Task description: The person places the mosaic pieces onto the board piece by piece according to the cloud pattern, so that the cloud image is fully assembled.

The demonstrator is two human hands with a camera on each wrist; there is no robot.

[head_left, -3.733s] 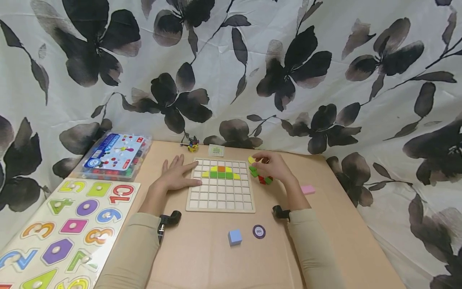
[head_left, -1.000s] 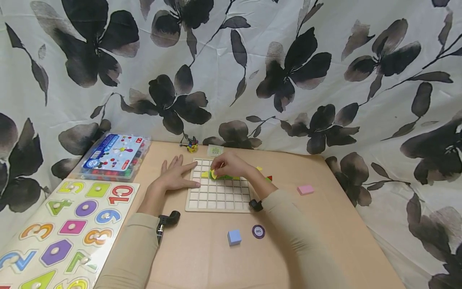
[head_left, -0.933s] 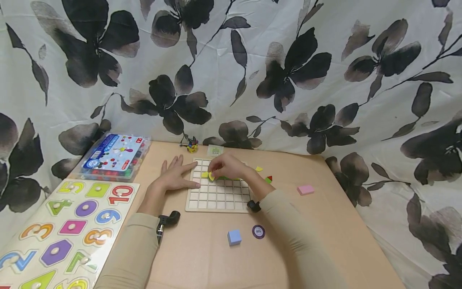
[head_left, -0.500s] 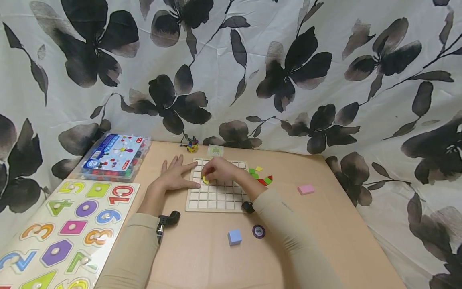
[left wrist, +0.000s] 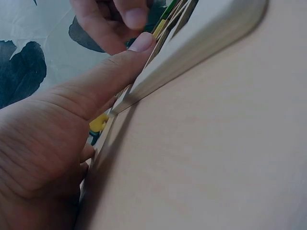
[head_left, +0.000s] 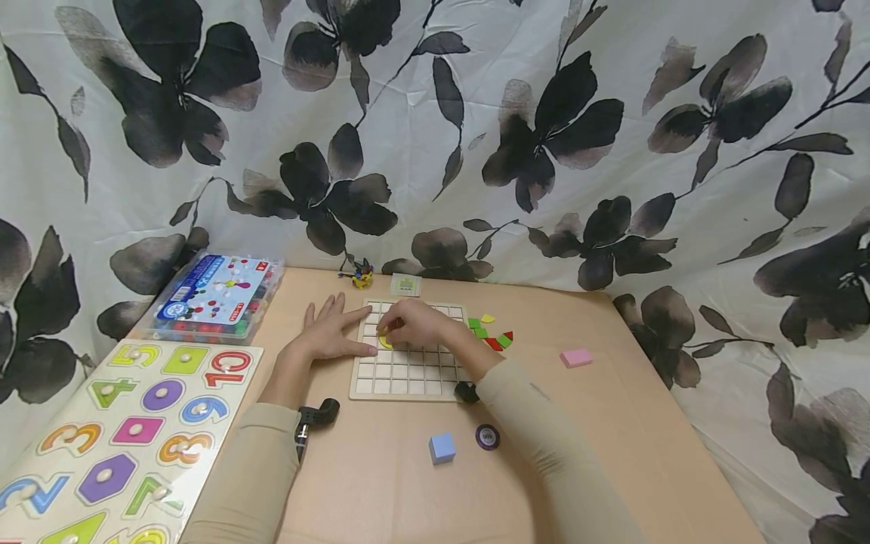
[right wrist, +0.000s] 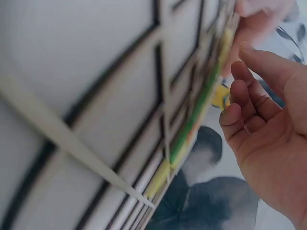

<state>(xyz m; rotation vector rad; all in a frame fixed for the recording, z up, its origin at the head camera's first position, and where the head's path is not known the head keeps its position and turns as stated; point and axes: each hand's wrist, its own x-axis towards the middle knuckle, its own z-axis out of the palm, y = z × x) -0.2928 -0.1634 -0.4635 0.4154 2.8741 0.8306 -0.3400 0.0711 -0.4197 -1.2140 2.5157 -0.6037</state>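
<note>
Right hand point(head_left: 416, 323) is pinching a yellow piece point(head_left: 385, 341) w/ curled fingers, setting it into grid board point(head_left: 408, 378) at upper left. Left hand point(head_left: 331, 332) is lying flat, steadying board's edge. Progress approx. early: most cells are showing empty; spare pieces point(head_left: 491, 332) waiting beside board.

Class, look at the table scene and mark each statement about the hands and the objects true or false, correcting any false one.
1. The left hand lies flat at the grid board's left edge. True.
2. The right hand is over the loose tiles. False: it is over the board, at a yellow piece.
3. The blue cube sits on the board. False: it sits on the table, nearer the person.
4. The pink block lies right of the board. True.
</note>
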